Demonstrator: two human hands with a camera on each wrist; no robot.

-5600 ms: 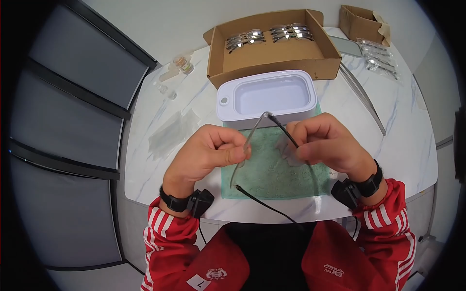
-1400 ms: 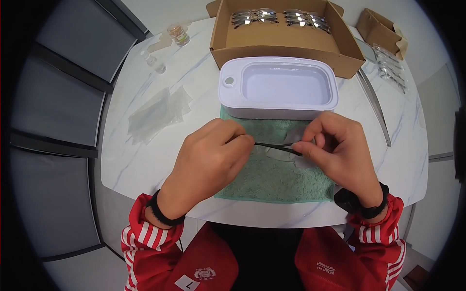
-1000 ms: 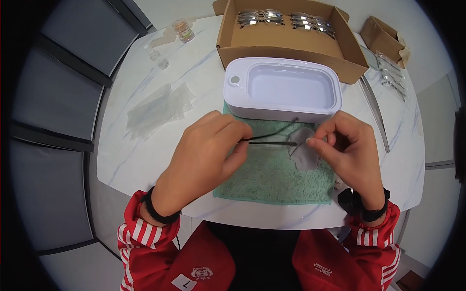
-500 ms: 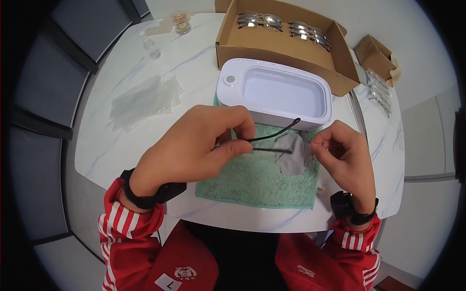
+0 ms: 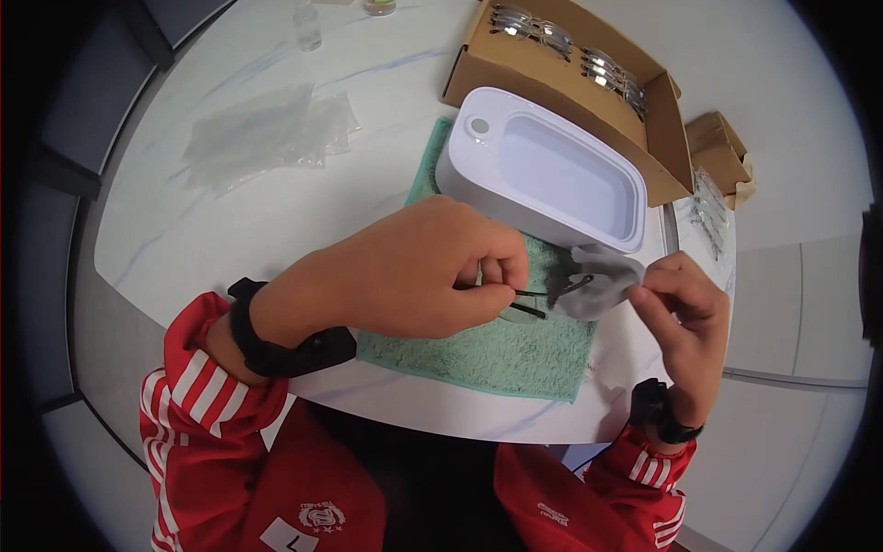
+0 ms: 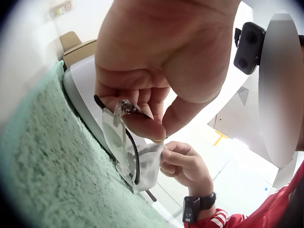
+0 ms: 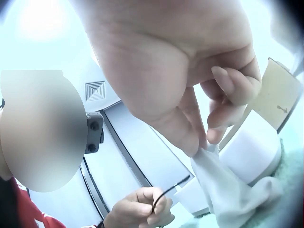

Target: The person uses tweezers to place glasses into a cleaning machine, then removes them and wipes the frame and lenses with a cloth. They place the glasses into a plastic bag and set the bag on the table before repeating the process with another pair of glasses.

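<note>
My left hand (image 5: 418, 267) pinches a pair of glasses with thin black temples (image 5: 528, 311), folded or nearly so; in the left wrist view a clear lens (image 6: 114, 137) shows below the fingers. Between thumb and forefinger my right hand (image 5: 685, 322) pinches the edge of a thin grey cloth (image 5: 602, 293), which hangs beside the temple tips. The same cloth (image 7: 223, 190) droops from the fingertips in the right wrist view. Under both hands lies a green towel (image 5: 460, 363).
A white basin-like device (image 5: 478, 175) stands on the towel's far part. Behind it, a cardboard box (image 5: 589, 120) holds several glasses. Clear plastic bags (image 5: 262, 138) lie at the left, a small bottle (image 5: 307, 28) beyond them. Wrapped items (image 5: 708, 216) and a small box (image 5: 716, 152) are at the right.
My right hand has let go of the glasses and lifted the grey cloth from the towel. My left hand still holds the glasses, now further right in view. The head view has turned.
</note>
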